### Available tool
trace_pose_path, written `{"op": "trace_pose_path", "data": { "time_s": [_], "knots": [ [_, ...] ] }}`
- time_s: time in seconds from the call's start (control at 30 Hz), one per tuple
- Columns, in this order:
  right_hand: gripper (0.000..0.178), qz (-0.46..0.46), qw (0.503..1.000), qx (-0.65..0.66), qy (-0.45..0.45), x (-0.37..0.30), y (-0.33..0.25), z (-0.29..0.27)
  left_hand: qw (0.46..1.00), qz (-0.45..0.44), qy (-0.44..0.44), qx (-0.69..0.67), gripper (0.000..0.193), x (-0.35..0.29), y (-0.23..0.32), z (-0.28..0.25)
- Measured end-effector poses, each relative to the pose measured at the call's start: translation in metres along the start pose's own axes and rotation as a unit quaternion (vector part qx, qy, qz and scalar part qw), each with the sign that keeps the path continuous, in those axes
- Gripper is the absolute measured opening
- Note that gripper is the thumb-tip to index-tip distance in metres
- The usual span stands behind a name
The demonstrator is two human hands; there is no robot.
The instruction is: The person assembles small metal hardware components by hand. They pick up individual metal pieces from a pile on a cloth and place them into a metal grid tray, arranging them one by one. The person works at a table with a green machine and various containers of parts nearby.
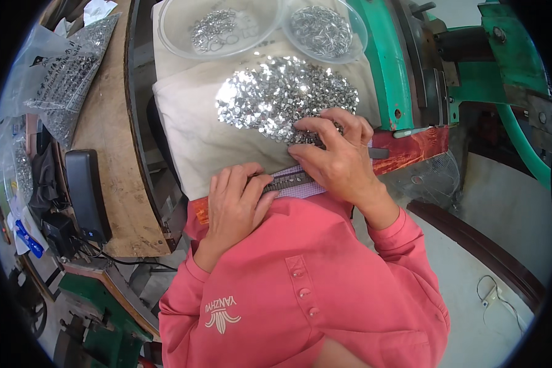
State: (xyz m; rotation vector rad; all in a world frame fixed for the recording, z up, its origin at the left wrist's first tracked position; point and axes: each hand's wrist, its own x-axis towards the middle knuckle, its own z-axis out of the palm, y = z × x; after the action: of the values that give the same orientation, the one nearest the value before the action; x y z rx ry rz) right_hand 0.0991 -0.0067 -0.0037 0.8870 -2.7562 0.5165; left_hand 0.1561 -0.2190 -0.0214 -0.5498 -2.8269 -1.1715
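Observation:
A loose pile of small shiny metal pieces [276, 98] lies on a pale cloth [193, 116] in front of me. My right hand [343, 159] bends over the near right edge of this pile. Its thumb and index fingertip are apart, with loose pieces between and under them; no firm hold shows. My left hand [233, 196] is closed, thumb against fingers, on the left end of a narrow dark metal bar [290, 180] with marks or slots along it. The bar lies across a purple-and-white checked strip [306, 189], close to my body, and runs toward my right wrist.
Two clear plastic tubs [184, 46] [357, 49] with metal parts stand behind the pile. A green machine [386, 67] rises at the right, beside a red patterned board [417, 150]. At the left, a wooden bench [119, 184] carries a bag of metal parts [73, 86] and a black case [87, 190].

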Motion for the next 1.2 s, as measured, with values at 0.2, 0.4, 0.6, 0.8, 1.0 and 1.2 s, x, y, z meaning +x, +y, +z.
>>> {"op": "trace_pose_path", "data": {
  "time_s": [0.2,0.4,0.6,0.8,1.0,1.2],
  "knots": [
    [0.01,0.016,1.0,-0.009,-0.002,0.006,-0.005,-0.001,1.0,-0.008,-0.002,0.004,0.031,-0.006,-0.003,-0.009],
    [0.014,0.046,0.998,0.044,-0.006,0.004,-0.005,-0.002,1.0,0.01,-0.004,-0.01,0.028,-0.001,0.0,-0.008],
    [0.015,0.076,0.991,0.103,0.041,-0.021,-0.013,-0.006,0.998,0.052,-0.008,-0.029,0.024,0.012,0.006,0.006],
    [0.02,0.112,0.985,0.13,0.017,-0.048,-0.017,0.0,0.996,0.074,-0.023,-0.031,0.018,0.02,0.007,0.01],
    [0.023,0.075,0.996,0.032,0.043,-0.025,-0.004,0.0,0.997,0.067,-0.023,-0.023,0.016,0.021,0.01,0.012],
    [0.006,-0.007,1.0,-0.002,0.014,-0.005,0.003,0.004,0.997,0.075,-0.006,0.011,0.017,0.02,0.013,0.01]
  ]
}}
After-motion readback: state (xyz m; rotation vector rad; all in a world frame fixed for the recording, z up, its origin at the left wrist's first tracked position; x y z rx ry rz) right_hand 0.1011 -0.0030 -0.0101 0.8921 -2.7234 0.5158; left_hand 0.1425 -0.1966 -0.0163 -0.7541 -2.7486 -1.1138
